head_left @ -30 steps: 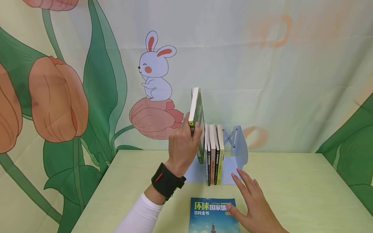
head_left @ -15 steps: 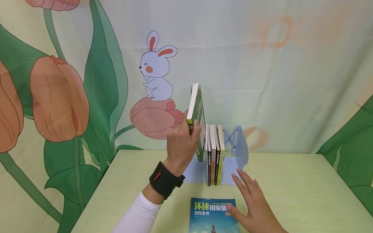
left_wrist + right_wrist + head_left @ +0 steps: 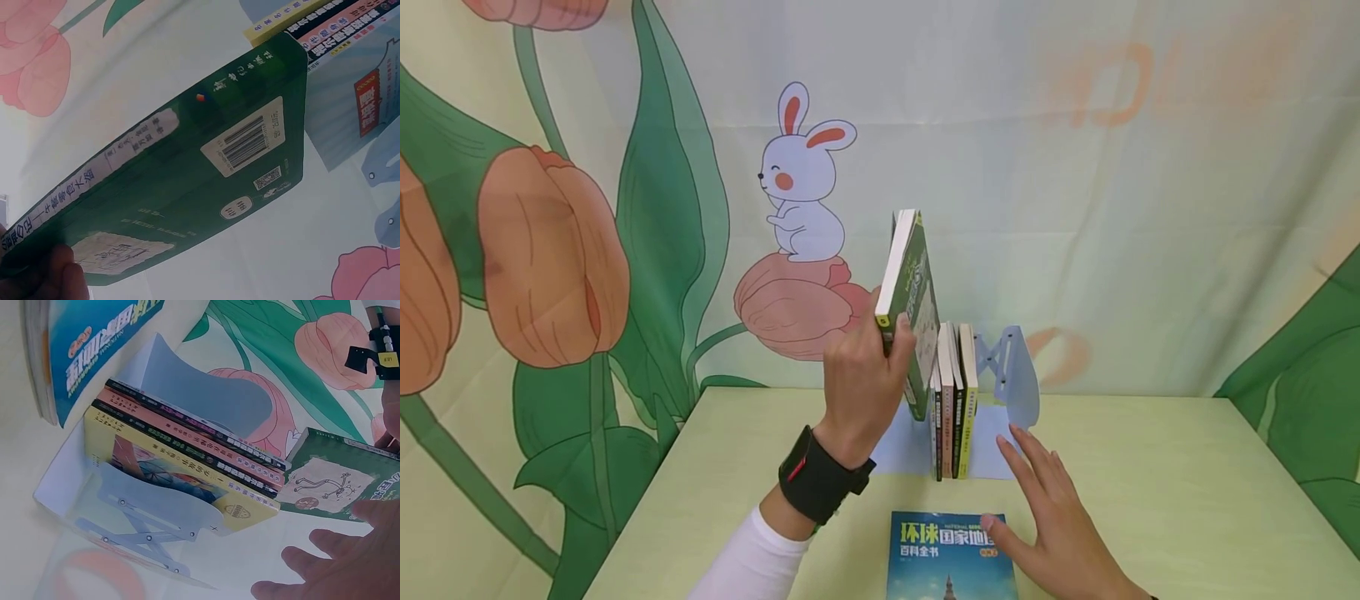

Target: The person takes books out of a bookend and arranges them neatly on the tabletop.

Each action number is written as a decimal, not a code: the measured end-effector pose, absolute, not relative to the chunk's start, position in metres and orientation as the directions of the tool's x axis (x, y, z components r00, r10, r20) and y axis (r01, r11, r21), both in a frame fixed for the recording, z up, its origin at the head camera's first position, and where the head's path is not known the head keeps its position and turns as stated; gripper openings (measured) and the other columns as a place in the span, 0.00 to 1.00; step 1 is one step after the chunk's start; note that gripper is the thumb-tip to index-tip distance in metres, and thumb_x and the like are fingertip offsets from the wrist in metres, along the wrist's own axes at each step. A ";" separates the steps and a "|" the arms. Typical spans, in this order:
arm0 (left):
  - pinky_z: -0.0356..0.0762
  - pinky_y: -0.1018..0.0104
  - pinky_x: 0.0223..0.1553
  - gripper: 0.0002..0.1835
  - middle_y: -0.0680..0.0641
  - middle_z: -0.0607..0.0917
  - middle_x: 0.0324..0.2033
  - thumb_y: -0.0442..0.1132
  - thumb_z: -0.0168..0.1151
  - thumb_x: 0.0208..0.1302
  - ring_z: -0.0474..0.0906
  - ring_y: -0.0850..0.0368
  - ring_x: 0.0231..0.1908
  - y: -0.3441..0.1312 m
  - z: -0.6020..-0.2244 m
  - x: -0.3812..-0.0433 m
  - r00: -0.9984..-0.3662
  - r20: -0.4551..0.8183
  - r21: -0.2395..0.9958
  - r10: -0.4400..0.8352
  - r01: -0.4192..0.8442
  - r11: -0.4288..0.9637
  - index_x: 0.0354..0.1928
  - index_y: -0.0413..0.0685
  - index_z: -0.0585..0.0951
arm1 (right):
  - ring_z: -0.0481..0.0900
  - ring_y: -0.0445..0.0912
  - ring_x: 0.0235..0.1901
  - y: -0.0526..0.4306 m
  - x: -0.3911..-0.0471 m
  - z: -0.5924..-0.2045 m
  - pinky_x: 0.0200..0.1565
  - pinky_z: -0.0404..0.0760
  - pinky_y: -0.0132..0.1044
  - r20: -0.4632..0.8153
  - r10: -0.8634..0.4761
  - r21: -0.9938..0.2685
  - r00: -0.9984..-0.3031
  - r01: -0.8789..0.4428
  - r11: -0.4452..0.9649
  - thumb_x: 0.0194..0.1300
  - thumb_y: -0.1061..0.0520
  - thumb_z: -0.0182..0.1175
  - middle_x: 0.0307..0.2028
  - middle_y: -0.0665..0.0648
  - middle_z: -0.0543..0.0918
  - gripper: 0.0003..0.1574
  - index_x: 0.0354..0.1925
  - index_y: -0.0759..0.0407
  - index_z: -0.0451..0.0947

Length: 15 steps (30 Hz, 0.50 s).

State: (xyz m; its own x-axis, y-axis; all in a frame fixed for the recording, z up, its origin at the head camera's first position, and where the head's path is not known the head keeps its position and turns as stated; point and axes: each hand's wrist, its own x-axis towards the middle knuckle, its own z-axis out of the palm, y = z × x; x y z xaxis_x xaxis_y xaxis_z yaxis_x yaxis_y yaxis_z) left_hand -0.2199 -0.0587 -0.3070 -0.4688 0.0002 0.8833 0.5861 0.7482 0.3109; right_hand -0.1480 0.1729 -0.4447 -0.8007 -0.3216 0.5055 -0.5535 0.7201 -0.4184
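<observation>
My left hand (image 3: 861,383) grips a thick green book (image 3: 927,308) near one end, thumb on its cover. The book is held up and tilted, its far lower corner beside the left end of an upright row of books (image 3: 955,425). Its back cover (image 3: 187,181) with a barcode fills the left wrist view. The row of several thin books stands on a pale blue metal bookend (image 3: 1022,375), yellow book (image 3: 181,472) at the right end. My right hand (image 3: 1060,525) hovers with fingers spread, holding nothing, in front of the bookend and partly over a blue book (image 3: 947,558).
The blue book lies flat at the near edge of view on the pale green table (image 3: 1165,492). A printed curtain (image 3: 1150,250) with a rabbit and tulips hangs behind. The bookend's right plate stands apart from the row.
The left hand has drawn slightly left and nearer with the green book. The book's upper end has risen a little, and more of its cover faces the camera. The right hand hardly moved.
</observation>
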 end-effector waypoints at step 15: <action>0.55 0.73 0.15 0.20 0.40 0.89 0.35 0.38 0.52 0.68 0.65 0.60 0.12 -0.060 -0.311 -0.210 -0.401 0.916 0.269 -0.001 0.613 0.743 0.59 0.35 0.74 | 0.57 0.64 0.72 0.174 -0.161 -0.423 0.60 0.62 0.73 0.498 -0.284 -0.494 -0.819 -0.537 0.684 0.60 0.47 0.66 0.77 0.51 0.51 0.55 0.78 0.40 0.48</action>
